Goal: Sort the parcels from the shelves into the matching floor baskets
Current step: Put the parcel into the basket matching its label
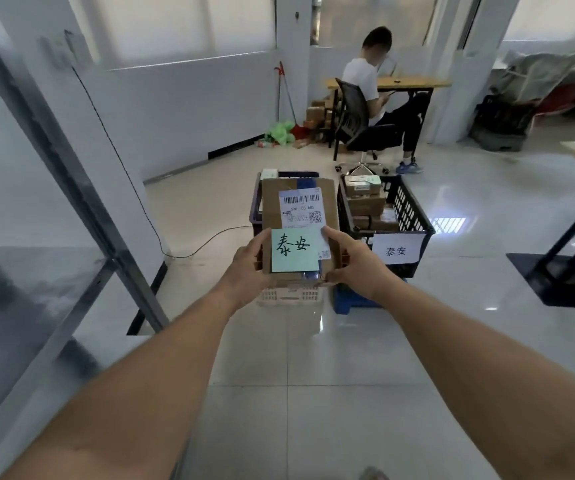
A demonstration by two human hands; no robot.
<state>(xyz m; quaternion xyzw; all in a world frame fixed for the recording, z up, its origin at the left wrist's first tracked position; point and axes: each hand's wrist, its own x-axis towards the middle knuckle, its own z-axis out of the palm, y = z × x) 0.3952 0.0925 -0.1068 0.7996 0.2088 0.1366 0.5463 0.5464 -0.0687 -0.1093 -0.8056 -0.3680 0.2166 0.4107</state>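
I hold a brown cardboard parcel (298,202) out in front of me, above the floor baskets. It carries a white shipping label and a green note with handwritten characters. My left hand (246,263) grips its left edge and my right hand (353,263) grips its right edge, thumbs on top. Right of the parcel stands a black basket (412,216) with a white paper sign showing the same characters; several brown parcels lie in it. Behind the parcel is a dark purple basket (255,206), and below it a white basket (291,294), both mostly hidden.
A blue stool or crate (346,301) sits under the black basket's near corner. A person sits on an office chair (359,126) at a desk beyond the baskets. A glass partition with a metal frame (81,202) runs along my left. A black table base (563,275) stands at right.
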